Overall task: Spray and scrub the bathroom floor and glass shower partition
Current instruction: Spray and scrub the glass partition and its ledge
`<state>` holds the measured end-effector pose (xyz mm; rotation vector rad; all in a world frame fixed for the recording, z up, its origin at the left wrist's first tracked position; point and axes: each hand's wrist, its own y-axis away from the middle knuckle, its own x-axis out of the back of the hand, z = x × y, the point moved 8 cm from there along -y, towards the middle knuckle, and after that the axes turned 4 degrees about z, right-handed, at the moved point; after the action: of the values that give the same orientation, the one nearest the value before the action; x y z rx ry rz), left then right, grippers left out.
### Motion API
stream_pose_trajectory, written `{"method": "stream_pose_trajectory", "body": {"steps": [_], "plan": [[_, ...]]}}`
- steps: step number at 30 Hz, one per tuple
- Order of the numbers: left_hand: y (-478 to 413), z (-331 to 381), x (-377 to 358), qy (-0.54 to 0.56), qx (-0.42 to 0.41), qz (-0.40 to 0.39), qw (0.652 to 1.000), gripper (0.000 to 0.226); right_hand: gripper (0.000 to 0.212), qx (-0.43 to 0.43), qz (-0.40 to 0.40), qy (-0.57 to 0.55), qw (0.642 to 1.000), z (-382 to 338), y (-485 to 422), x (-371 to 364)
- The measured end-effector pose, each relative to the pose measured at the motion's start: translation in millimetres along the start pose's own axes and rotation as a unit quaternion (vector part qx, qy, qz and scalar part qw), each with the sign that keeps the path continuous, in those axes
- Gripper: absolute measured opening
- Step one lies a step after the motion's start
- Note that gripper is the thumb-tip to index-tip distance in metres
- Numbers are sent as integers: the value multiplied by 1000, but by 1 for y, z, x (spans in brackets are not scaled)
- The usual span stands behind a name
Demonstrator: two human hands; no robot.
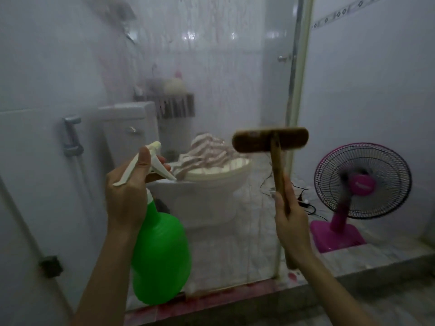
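Left hand (128, 184) wrapped round the neck of the green spray bottle (162, 255), fingers on the white trigger, nozzle aimed at the glass partition (211, 67). Right hand (289, 222) grips the wooden handle of the scrub brush (270, 142) low down, with the head raised near the glass's framed edge; we cannot confirm contact. We judge the bottle thin, light plastic, its weight set by a fill we cannot see and likely slick when wet, so the neck hold suits. The brush is stiff and head-heavy; a higher grip would press harder. The glass is rigid but breakable, so we would meet it bristles first. The floor (388, 302) lies below
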<state>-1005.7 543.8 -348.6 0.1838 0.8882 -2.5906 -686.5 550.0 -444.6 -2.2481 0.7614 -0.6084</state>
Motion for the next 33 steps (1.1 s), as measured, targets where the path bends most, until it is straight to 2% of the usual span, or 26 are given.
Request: {"method": "stream_pose_trajectory", "body": {"steps": [2, 4, 8, 11, 14, 19, 21, 26, 28, 30, 32, 33], "plan": [[4, -14, -3, 4, 4, -22, 1000, 34, 51, -15, -12, 23, 1000, 25, 39, 5], [11, -27, -9, 4, 8, -41, 999, 34, 50, 2, 3, 42, 999, 23, 15, 3], [41, -48, -12, 28, 6, -22, 999, 32, 51, 29, 33, -24, 999, 3, -46, 3], [68, -51, -10, 48, -14, -3, 999, 30, 52, 16, -10, -14, 1000, 44, 18, -2], [81, -59, -13, 55, 12, -4, 998, 32, 52, -12, -64, 9, 998, 75, 76, 2], [87, -60, -30, 30, 34, -22, 999, 28, 51, 54, -18, 17, 998, 0, -47, 13], [87, -62, -29, 24, 37, -5, 999, 29, 52, 79, -12, 21, 997, -9, -59, 12], [81, -62, -15, -22, 36, 52, 998, 45, 56, 79, -133, 75, 985, 53, 49, -5], [79, -55, -6, -32, 17, 78, 996, 43, 57, 109, -151, 95, 978, 31, 43, -19], [74, -50, 3, -32, 12, 89, 995, 35, 58, 154, -140, 95, 973, -20, 13, -39], [70, -43, 16, -34, 13, 104, 994, 27, 57, 178, -128, 68, 973, -62, -12, -55], [70, -39, 25, -40, 14, 122, 992, 31, 57, 183, -125, 54, 974, -71, -15, -60]]}}
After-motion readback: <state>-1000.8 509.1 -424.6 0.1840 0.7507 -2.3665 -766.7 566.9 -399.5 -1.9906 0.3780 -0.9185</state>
